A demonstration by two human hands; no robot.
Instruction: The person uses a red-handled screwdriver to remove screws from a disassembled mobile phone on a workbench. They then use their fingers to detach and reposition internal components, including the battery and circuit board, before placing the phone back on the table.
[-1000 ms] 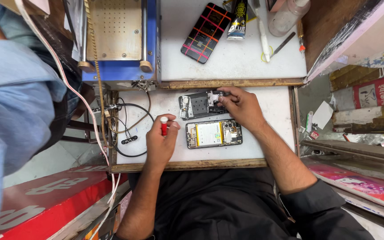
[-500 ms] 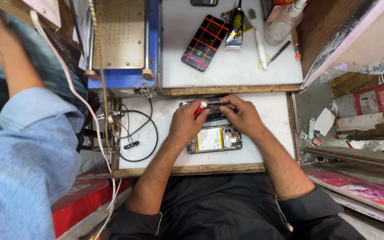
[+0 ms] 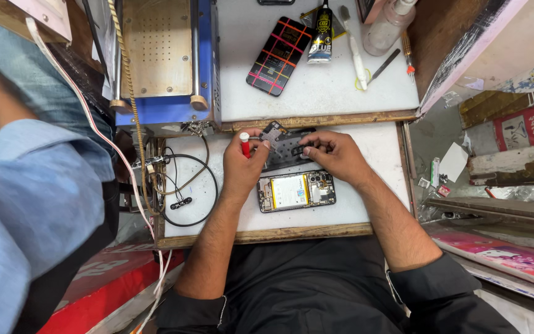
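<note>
My left hand (image 3: 242, 172) grips a red-handled screwdriver (image 3: 244, 145), and its fingertips also pinch a small grey plate (image 3: 272, 132) at the top edge of a dark phone panel (image 3: 284, 156). My right hand (image 3: 336, 154) holds the right end of that dark panel against the white work surface (image 3: 381, 185). Just below the panel lies an opened phone (image 3: 296, 190) with its pale battery and circuit board showing; neither hand touches it.
A blue machine with a perforated metal plate (image 3: 168, 62) stands at the back left. The rear shelf holds a plaid phone case (image 3: 278, 55), a black glue tube (image 3: 322, 28), a clear bottle (image 3: 390, 25) and thin tools. A black cable (image 3: 183, 188) coils left. Another person's blue sleeve (image 3: 32, 204) is at far left.
My left hand has moved up and right with the screwdriver, from beside the opened phone to the dark panel. It now pinches the small grey plate. My right hand stayed on the panel.
</note>
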